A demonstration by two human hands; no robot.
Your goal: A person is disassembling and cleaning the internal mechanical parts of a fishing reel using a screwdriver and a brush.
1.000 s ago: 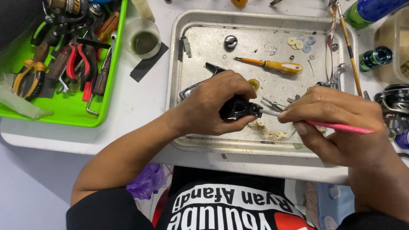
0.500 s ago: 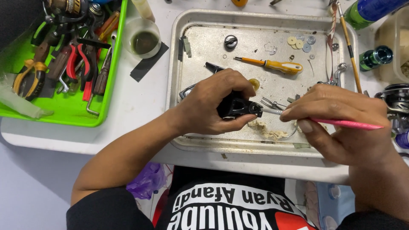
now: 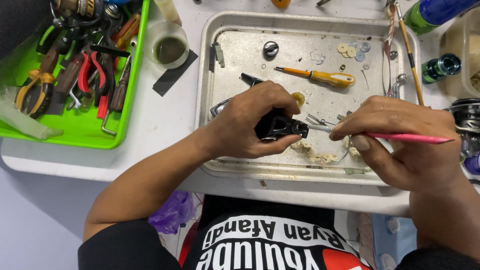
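Centrally, a small black mechanical part [image 3: 279, 126] is gripped in the left hand [image 3: 252, 122], whose fingers are curled tightly round it over the near half of a metal tray [image 3: 210, 100]. Most of the part is hidden by the fingers and thumb, so its exact kind cannot be made out; only its right end shows. A thin pink-handled tool [image 3: 405, 137] is pinched between thumb and fingers of the right hand [image 3: 400, 142], and its pale metal tip is brought up to the exposed end of the part. Whether the tip actually enters the part cannot be told. The left forearm is angled up from the lower left, the wrist bent inward; the right hand is held knuckles-up, its wrist cut off at the frame's right edge.

Beneath the hands, crumbs of beige residue [image 3: 312, 152] are spread on the tray floor, partly covered by the right hand. Farther back in the tray, a yellow-handled screwdriver [image 3: 320, 76], a round metal knob [image 3: 270, 48] and several small washers [image 3: 352, 50] are laid. Left of the tray, a small cup of dark liquid [image 3: 169, 47] is set, and beyond it a green tray [image 3: 80, 135] is filled with pliers and other tools, jumbled and hard to separate. Bottles at the upper right are cut off.
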